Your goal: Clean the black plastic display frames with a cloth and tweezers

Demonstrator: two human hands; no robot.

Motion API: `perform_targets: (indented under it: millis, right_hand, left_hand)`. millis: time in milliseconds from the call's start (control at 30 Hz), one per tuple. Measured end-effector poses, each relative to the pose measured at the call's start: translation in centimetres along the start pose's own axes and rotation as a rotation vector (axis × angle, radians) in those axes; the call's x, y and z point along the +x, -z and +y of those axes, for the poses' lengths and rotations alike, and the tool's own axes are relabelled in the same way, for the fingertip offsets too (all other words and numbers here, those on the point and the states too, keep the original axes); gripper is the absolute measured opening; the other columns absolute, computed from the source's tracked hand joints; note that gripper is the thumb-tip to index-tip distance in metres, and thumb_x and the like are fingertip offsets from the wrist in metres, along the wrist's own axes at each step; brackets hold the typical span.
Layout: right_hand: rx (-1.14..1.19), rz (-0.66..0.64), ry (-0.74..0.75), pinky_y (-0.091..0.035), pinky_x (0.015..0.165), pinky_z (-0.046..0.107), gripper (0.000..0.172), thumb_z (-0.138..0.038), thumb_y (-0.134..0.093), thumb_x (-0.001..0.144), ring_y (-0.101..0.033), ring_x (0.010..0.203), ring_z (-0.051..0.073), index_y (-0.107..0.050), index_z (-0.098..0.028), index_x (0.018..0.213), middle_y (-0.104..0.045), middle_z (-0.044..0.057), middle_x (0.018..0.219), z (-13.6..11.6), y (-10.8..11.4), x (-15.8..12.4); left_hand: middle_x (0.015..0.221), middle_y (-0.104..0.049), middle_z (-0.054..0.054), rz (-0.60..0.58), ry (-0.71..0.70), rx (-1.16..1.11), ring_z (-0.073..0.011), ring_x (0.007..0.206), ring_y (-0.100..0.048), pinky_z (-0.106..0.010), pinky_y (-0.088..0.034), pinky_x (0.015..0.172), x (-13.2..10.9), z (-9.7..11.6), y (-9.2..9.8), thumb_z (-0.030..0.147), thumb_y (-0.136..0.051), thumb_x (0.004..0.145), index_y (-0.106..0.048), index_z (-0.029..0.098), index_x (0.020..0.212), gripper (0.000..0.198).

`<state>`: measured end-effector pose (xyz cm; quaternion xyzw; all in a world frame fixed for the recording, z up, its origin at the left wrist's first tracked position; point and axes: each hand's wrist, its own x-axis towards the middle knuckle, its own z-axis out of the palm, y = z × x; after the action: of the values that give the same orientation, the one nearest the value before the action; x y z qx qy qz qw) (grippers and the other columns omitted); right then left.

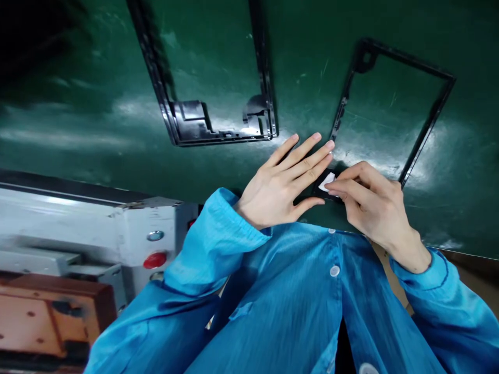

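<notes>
A thin black rectangular frame (427, 122) lies on the green table (89, 119) at the right. My left hand (283, 182) rests flat with fingers stretched out, its fingertips on the frame's near left corner. My right hand (364, 200) is curled, with finger and thumb pressed onto a small white piece (326, 181) that sits on that black corner. A second black frame (218, 127), with moulded corner parts, lies farther back at the centre and untouched. Both arms wear blue sleeves.
A grey metal machine (128, 234) with a red button (155, 259) stands at the left by the table's near edge. Below it sits a brown block (47, 317). My blue coat (296, 306) fills the lower middle.
</notes>
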<state>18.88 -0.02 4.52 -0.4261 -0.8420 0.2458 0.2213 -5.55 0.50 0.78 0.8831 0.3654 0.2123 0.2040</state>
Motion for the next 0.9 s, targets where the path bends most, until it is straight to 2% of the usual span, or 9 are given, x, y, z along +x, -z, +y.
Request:
perform_targets:
  millis: [133,267,500,633,900]
  right_hand:
    - [0.011,0.026,0.028,-0.04,0.055,0.024,0.022,-0.004,-0.059,0.108,-0.053,0.065,0.007,-0.077,-0.017,0.107,-0.068,0.002,0.097,-0.3,-0.3,-0.1]
    - [-0.027,0.0,0.092,-0.034,0.052,0.025,0.026,-0.002,-0.054,0.109,-0.053,0.065,0.008,-0.076,-0.014,0.102,-0.063,0.002,0.088,-0.3,-0.7,-0.3]
    - [-0.128,0.039,0.128,-0.033,0.052,0.027,0.03,-0.003,-0.05,0.109,-0.053,0.065,0.009,-0.077,-0.014,0.104,-0.063,0.002,0.087,0.0,-0.8,-0.2]
    - [-0.161,0.03,0.157,-0.033,0.05,0.027,0.032,-0.004,-0.051,0.111,-0.049,0.061,0.009,-0.077,-0.013,0.095,-0.059,0.001,0.081,-0.5,-0.8,-0.4]
    - [-0.207,0.057,0.157,-0.032,0.05,0.027,0.03,-0.007,-0.052,0.112,-0.047,0.061,0.009,-0.077,-0.014,0.097,-0.059,0.001,0.081,-0.4,-1.1,-0.6]
  left_hand:
    - [0.174,-0.046,-0.012,0.005,0.014,-0.017,-0.0333,0.167,-0.038,-0.058,-0.031,0.141,0.0,0.0,-0.1,0.055,-0.059,0.11,-0.033,0.021,0.175,0.078]
    - [0.176,-0.043,-0.008,-0.019,0.037,-0.048,-0.0324,0.168,-0.035,-0.06,-0.029,0.141,-0.1,0.0,-0.1,0.055,-0.057,0.111,-0.026,0.028,0.177,0.078]
    - [0.175,-0.045,-0.01,-0.008,0.009,0.005,-0.0331,0.168,-0.036,-0.059,-0.031,0.141,-0.2,0.0,0.0,0.056,-0.059,0.11,-0.03,0.023,0.176,0.079]
    - [0.175,-0.045,-0.009,-0.005,0.012,0.01,-0.033,0.168,-0.036,-0.06,-0.031,0.141,-0.1,0.0,-0.1,0.055,-0.057,0.111,-0.03,0.025,0.176,0.076]
    - [0.176,-0.044,-0.008,-0.011,0.02,-0.017,-0.0331,0.168,-0.035,-0.061,-0.029,0.141,-0.3,-0.2,-0.3,0.056,-0.058,0.11,-0.027,0.028,0.177,0.079]
